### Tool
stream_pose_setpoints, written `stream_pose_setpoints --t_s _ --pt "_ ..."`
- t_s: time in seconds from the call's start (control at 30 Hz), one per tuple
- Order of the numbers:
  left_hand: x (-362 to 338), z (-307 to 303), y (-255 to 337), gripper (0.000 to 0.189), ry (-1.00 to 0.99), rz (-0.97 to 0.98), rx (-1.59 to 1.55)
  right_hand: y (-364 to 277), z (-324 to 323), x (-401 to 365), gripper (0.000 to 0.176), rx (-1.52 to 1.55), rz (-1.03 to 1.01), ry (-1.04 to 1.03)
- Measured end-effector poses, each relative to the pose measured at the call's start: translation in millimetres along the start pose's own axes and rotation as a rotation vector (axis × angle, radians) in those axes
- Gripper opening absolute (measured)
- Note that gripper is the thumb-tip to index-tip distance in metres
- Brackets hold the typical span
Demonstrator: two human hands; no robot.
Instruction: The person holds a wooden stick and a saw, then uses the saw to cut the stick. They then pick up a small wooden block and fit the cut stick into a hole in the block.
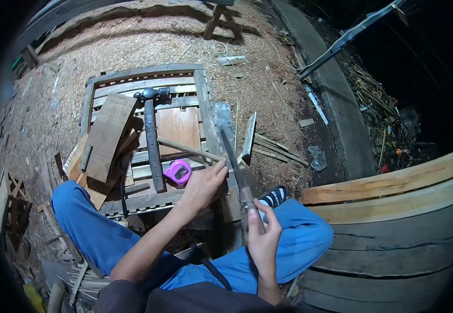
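Observation:
My left hand [204,186] is closed on a thin wooden stick [190,149], which points left over the slatted wooden frame. In my right hand [264,235] is the handle of a long-bladed knife [241,180]. Its blade is slightly blurred, slants up and away, and passes right beside the end of the stick. A pink tape measure [178,171] lies just left of my left hand. Beside it is a hammer [154,143], its head toward the far side of the frame.
The slatted wooden frame [201,86] stands before my knees, bearing a brown board [110,122] and other wood pieces. A plank bench [388,245] is at right. Thin strips [278,148] and a crumpled clear plastic piece [317,157] lie on the shavings-covered ground.

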State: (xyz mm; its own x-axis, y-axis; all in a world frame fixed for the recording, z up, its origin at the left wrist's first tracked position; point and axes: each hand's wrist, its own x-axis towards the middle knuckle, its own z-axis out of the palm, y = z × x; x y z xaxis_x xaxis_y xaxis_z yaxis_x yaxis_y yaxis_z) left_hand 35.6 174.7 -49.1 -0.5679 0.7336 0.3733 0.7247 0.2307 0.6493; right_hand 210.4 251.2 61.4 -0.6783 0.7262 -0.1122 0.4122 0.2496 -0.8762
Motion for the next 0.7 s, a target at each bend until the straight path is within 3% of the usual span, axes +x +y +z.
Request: stream_pose_setpoints --t_s 0.03,0.07,0.17,0.23,0.37,0.7 --pt "-0.1 -4.0 -0.3 0.039 0.07 0.024 -0.028 0.1 2.0 1.0 0.034 0.018 -0.008 0.011" --pt "-0.4 -1.6 -3.3 0.029 0.063 0.062 0.055 0.7 1.9 6.6 0.034 0.071 -0.016 -0.002" --pt "0.8 -3.6 1.1 0.029 0.018 0.021 0.074 20.1 -8.1 7.6 0.036 0.199 0.002 0.014" --pt "0.4 -1.1 0.2 0.029 0.006 0.023 0.061 19.2 -16.5 0.9 0.034 0.362 0.162 -0.067" --pt "-0.4 -2.5 -2.7 0.029 0.027 -0.009 0.035 13.6 -23.9 -26.4 0.031 0.355 0.097 0.014" --pt "-1.2 -1.6 -3.2 0.022 0.055 -0.02 -0.014 8.9 -41.0 -51.1 0.035 0.307 0.164 0.004"
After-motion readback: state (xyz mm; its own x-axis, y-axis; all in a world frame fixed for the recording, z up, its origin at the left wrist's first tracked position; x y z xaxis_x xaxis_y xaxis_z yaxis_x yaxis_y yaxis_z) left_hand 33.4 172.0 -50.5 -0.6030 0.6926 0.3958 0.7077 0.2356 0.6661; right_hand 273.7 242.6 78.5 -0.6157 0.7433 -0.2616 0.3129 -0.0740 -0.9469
